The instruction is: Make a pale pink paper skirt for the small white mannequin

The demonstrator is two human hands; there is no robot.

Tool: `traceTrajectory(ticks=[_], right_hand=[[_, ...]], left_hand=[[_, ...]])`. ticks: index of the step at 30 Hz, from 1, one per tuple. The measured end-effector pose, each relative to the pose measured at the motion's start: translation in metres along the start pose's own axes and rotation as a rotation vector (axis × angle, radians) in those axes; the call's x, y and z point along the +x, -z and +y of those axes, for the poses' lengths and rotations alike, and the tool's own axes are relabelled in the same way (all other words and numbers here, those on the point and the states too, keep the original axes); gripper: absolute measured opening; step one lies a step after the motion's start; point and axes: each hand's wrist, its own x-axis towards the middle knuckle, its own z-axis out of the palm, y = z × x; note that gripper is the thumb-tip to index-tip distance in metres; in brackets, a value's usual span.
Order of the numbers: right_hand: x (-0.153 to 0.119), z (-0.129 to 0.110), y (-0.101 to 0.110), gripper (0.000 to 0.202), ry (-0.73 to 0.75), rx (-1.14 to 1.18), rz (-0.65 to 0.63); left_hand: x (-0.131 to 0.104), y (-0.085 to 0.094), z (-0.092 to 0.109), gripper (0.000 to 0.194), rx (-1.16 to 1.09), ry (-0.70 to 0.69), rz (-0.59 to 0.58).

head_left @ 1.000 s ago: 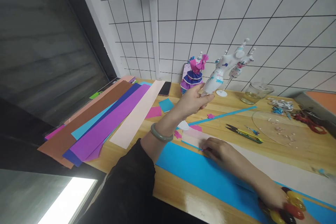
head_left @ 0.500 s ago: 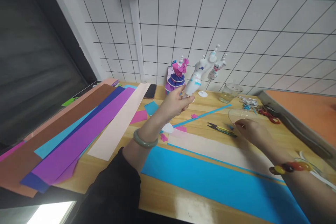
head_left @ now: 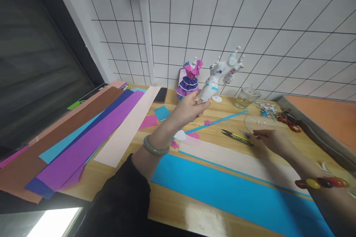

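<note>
A white mannequin figure [head_left: 213, 81] with blue marks on its body tilts up to the right, gripped near its lower end by my left hand [head_left: 189, 109]. My right hand [head_left: 271, 140] is closed at the near edge of a clear shallow dish [head_left: 257, 121]. What its fingers hold, if anything, is too small to tell. Just left of it lie black and yellow snips [head_left: 237, 138]. Behind my left hand stands a small mannequin in a pink, blue and purple ruffled dress [head_left: 189, 81]. Another white mannequin on a stand [head_left: 229, 77] is partly hidden behind the held one.
Long paper strips in brown [head_left: 63, 127], purple [head_left: 94, 140] and cream [head_left: 130, 126] cover the left side. A wide blue sheet [head_left: 222, 192] lies in front. A glass jar [head_left: 246, 97], red-handled scissors [head_left: 292, 124] and a phone [head_left: 160, 95] are farther back.
The held mannequin has tilted slightly and now overlaps the white one behind it. My right hand has shifted a little to the right and stays closed by the dish.
</note>
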Motion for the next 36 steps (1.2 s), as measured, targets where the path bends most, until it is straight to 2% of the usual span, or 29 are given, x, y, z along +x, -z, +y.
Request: traceTrajectory(ticks=[3, 5, 10, 14, 16, 18, 21, 25, 30, 36], right_hand=[[0.006, -0.013, 0.002, 0.035, 0.029, -0.021, 0.001], [0.009, -0.031, -0.004, 0.038, 0.083, -0.019, -0.019], [0.013, -0.095, -0.030, 0.035, 0.309, 0.061, -0.121], [0.010, -0.147, -0.043, 0.027, 0.475, 0.142, -0.224], [0.006, -0.165, -0.046, 0.022, 0.513, 0.184, -0.265], [0.002, -0.177, -0.047, 0.026, 0.518, 0.228, -0.280], [-0.006, -0.184, -0.045, 0.030, 0.495, 0.291, -0.288], [-0.014, -0.186, -0.040, 0.027, 0.444, 0.372, -0.305], [-0.007, -0.188, -0.037, 0.027, 0.356, 0.484, -0.334], [0.002, -0.174, -0.026, 0.046, 0.246, 0.664, -0.387]], left_hand=[[-0.001, -0.001, 0.000, 0.040, -0.014, -0.013, -0.004], [-0.001, -0.001, 0.000, 0.039, -0.032, -0.029, -0.010], [-0.002, 0.002, -0.001, 0.047, 0.001, -0.072, -0.011], [-0.005, 0.004, 0.003, 0.044, 0.003, -0.105, -0.007], [-0.006, 0.005, 0.005, 0.040, -0.002, -0.116, -0.003], [-0.006, 0.005, 0.005, 0.036, -0.001, -0.137, 0.017], [-0.005, 0.005, 0.005, 0.036, 0.020, -0.135, 0.055], [-0.003, 0.007, 0.003, 0.036, 0.030, -0.143, 0.042], [-0.002, 0.007, 0.001, 0.036, 0.000, -0.172, 0.038], [-0.004, 0.005, 0.006, 0.028, -0.032, -0.131, 0.009]])
